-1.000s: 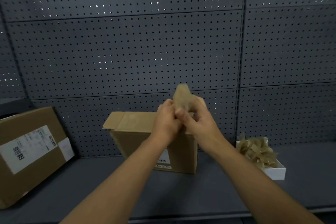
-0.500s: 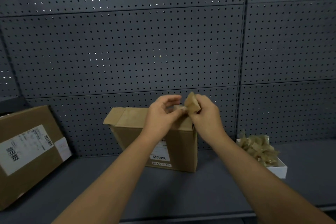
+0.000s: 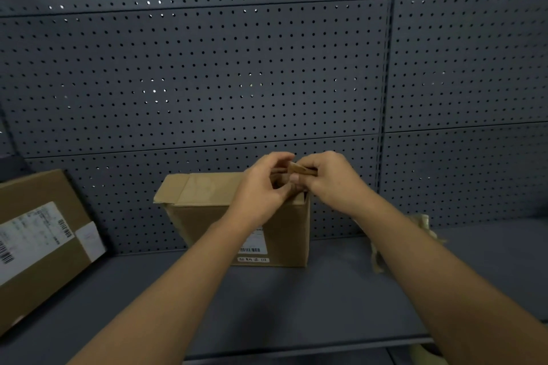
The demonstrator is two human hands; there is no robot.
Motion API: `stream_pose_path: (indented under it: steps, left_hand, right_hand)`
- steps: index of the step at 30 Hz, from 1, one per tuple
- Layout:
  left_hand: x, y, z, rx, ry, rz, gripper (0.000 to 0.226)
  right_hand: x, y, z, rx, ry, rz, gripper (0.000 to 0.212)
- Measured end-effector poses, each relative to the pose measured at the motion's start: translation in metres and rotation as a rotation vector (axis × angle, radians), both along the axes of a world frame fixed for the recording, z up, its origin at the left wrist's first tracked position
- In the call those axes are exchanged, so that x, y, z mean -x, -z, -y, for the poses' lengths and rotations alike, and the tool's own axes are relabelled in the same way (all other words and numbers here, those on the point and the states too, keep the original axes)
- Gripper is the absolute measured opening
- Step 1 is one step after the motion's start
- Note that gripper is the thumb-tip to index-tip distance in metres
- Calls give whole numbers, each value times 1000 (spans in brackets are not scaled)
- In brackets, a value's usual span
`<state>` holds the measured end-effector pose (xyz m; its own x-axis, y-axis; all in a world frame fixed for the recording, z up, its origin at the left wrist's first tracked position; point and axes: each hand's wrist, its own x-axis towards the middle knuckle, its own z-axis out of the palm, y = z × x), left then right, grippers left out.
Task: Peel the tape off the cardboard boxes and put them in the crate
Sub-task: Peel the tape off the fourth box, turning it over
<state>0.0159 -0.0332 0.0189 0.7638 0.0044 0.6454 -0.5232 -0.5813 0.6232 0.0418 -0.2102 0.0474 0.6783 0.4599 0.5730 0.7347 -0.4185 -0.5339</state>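
Left hand (image 3: 261, 187): fingers curled, pinching the tape piece above the box.
Right hand (image 3: 327, 179): pinches the same tape piece (image 3: 298, 169).
Box (image 3: 237, 216): upright on the shelf (image 3: 326, 299).
Crate: probably behind right forearm, hidden.

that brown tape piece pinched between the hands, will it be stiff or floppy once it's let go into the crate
Probably floppy and light: the tape piece looks folded over between the right hand and left hand. Likely clingy too, since it is tape and may stick to fingers. The crumpled tape on the shelf suggests it wads rather than lying flat.
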Motion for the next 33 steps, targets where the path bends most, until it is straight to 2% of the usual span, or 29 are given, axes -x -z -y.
stream_pose_path:
  steps: [3,5,10,13,16,17,19,20,22,26,30,33]
  left_hand:
    - [3,-1,3,-76,-4,4,47]
    - [6,-1,5,-212,-34,-13,45]
    - [12,-5,0,-680,-143,-231,86]
    - [11,-4,6,-834,-224,-225,105]
    - [5,-4,11,-920,-303,-159,117]
    - [3,-4,13,-933,-331,-139,120]
    - [0,-4,17,-927,-354,-133,125]
    - [0,-4,18,-923,-353,-135,125]
    - [0,-3,17,-909,-347,-135,121]
    - [3,-2,11,-877,-335,-158,116]
    - [1,1,11,-891,-351,-133,110]
    - [-1,3,11,-884,-372,-97,106]
  right_hand:
    - [-2,4,-4,10,92,42,23]
    - [-4,11,-4,-27,146,48,24]
    - [-20,31,29,-183,322,98,12]
    - [-24,43,70,-333,388,98,15]
    - [-32,72,108,-384,605,19,29]
    - [-37,83,117,-359,672,-22,31]
    - [-47,105,129,-253,748,-57,19]
    - [-50,115,132,-182,772,-65,14]
    - [-60,136,139,-29,825,-56,22]
    - [-67,147,151,239,924,-125,10]
    - [-72,151,155,544,942,-234,38]
    - [-74,152,151,663,915,-326,58]
